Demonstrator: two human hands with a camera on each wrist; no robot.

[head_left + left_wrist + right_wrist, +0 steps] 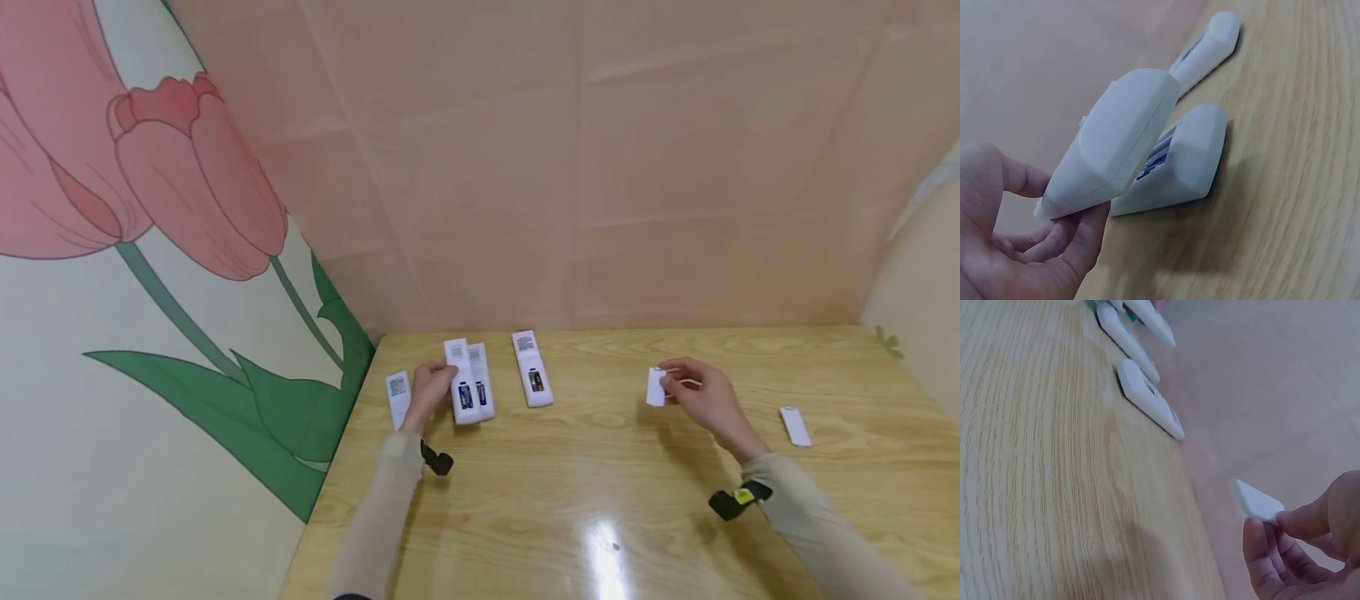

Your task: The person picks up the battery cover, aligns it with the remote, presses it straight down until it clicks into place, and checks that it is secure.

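Observation:
My left hand (429,390) grips a white remote control (459,410) by its edge, thumb on one side and fingers beneath. Its back faces up in the head view, with blue batteries in the uncovered compartment. In the left wrist view this remote (1125,125) is raised above a second white remote (1191,156), which also has blue batteries. On the right, my right hand (705,400) pinches a small white battery cover (656,387) between thumb and fingers, above the table. The right wrist view shows the cover (1260,503) seen from its edge.
A third remote (532,369) with a dark battery in its compartment lies farther right on the wooden table (562,483). Another white remote (398,392) lies left, partly behind my left hand. A loose battery cover (795,427) lies at the right. A pinkish cloth (585,167) hangs behind the table.

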